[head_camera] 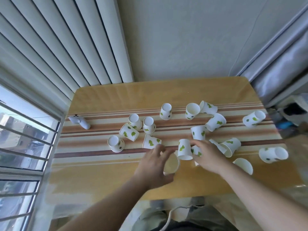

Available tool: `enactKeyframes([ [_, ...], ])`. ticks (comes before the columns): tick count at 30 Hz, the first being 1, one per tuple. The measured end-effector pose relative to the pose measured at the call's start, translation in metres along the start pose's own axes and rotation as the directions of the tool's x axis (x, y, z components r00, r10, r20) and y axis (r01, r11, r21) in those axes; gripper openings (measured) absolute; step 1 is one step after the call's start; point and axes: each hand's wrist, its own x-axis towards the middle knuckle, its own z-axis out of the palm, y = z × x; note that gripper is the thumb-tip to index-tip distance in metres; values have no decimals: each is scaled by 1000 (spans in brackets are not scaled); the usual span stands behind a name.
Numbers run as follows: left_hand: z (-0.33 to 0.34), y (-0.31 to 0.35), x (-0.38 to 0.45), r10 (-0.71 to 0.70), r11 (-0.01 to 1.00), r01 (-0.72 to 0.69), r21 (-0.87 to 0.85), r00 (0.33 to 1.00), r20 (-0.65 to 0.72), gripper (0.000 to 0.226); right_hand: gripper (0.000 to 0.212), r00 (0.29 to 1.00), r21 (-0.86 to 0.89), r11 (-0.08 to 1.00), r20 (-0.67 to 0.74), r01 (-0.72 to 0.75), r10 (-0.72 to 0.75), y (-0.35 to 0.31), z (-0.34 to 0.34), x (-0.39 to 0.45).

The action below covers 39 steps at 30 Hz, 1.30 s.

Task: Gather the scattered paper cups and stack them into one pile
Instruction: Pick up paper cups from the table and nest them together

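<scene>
Several white paper cups with green leaf prints lie scattered over the striped table (100, 172), some upside down, some on their sides. My left hand (153, 165) grips one cup (171, 164), its open mouth tilted towards me. My right hand (206, 155) holds an inverted cup (184, 149) just right of the left one, with another cup (197, 150) partly hidden under its fingers. Loose cups include one (151, 141) on its side beyond my left hand, one (230, 146) lying right of my right hand, and one (244, 165) near my right forearm.
A small pale grey object (79, 121) lies at the table's far left. A window with bars (25, 139) is on the left, vertical blinds (66, 39) behind it. Grey covered furniture (280, 72) and clutter stand past the table's right edge.
</scene>
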Motion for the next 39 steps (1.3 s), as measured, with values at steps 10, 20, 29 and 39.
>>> enactKeyframes([
  [10,85,31,36,-31,972,-45,230,947,319,107,56,998,-63,998,54,-7,10,59,-2,-15],
  [20,84,-28,-25,-274,952,210,221,906,321,107,59,988,-97,991,127,95,-82,88,-4,-19],
  [29,92,-23,-19,-338,928,346,136,938,-78,75,52,980,-112,974,18,197,-196,107,-8,-26],
  [39,146,-67,-9,-482,876,423,-231,758,-440,109,27,580,-169,727,-495,665,-647,145,117,4],
])
